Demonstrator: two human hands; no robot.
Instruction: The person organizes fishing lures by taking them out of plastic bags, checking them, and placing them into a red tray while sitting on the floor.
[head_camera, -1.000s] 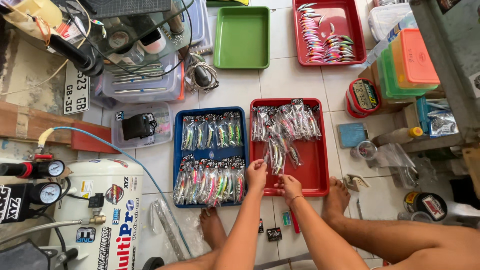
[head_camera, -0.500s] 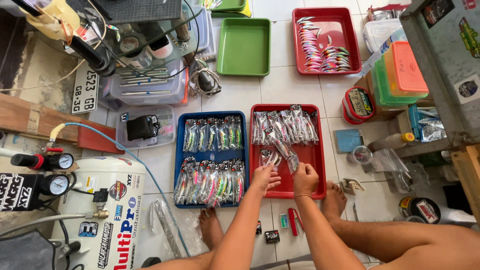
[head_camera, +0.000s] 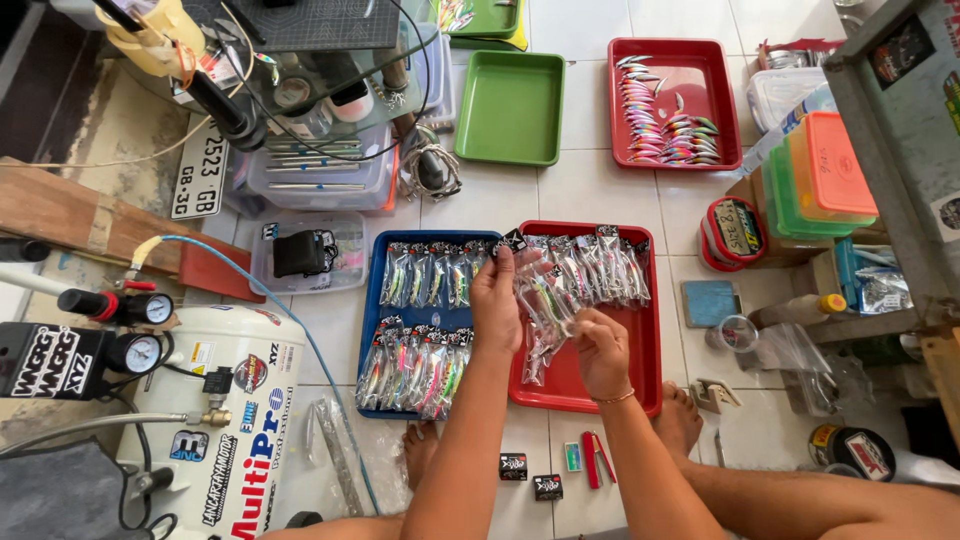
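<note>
We look straight down at a white tiled floor (head_camera: 590, 190), crowded with trays and gear, with our bare feet at the lower edge. Our left hand (head_camera: 497, 300) is raised over the seam between two trays, its grip closed on a bunch of clear packets of fishing lures (head_camera: 540, 300) that hang from its fingers above the near red tray (head_camera: 640, 385). Our right hand (head_camera: 603, 352) sits just beside the bunch, its fingertips pinched narrow on the lower edge of one packet. More packets lie in a row across the far end of that red tray. To its left, touching it, a blue tray (head_camera: 372, 330) holds two neat rows of packed lures. Farther off on the tiles stand an empty green tray (head_camera: 510, 105) and a second red tray (head_camera: 620, 100) carrying loose, unpacked lures. At the left a white air compressor (head_camera: 230, 420) with gauges lies near a blue hose (head_camera: 270, 305), beside clear plastic boxes and a glass-topped stand full of tools. At the right we see stacked orange and green lidded boxes (head_camera: 820, 170) against a grey cabinet. Near our feet lie a small red stapler (head_camera: 597, 458) and a few small black cards (head_camera: 513, 466) on the floor.
</note>
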